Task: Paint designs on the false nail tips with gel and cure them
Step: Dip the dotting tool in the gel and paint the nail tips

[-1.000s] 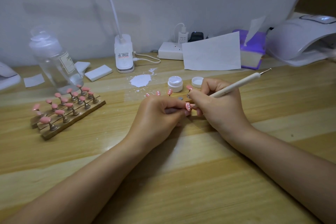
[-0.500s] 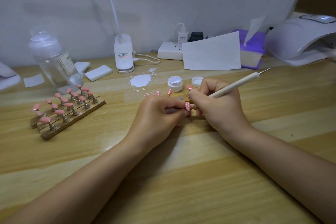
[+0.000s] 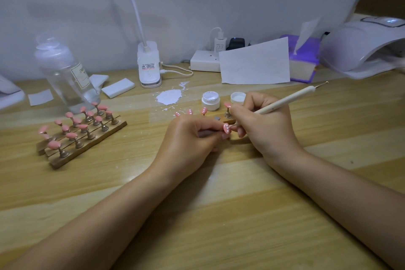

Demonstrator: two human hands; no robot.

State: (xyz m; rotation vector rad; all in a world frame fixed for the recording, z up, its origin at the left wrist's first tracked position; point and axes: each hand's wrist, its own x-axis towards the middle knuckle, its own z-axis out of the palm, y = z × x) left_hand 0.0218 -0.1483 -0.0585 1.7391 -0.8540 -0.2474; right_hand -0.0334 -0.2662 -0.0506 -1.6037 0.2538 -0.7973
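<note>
Centre frame: left hand (image 3: 188,138) fingers pinch a pink nail tip (image 3: 226,128) with white dots. Right hand (image 3: 263,125) fingers curl round a white dotting pen (image 3: 285,101), tip at the nail. Open gel jar (image 3: 210,100) just behind, curing lamp (image 3: 363,48) upper right, rack of tips (image 3: 81,136) left on the table (image 3: 219,215).

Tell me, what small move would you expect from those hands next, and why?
Probably another white dot. The right hand holds the dotting pen with its tip at the pink nail tip pinched in the left hand. That tip shows a couple of dots; the open gel jar sits close behind for a refill.
</note>
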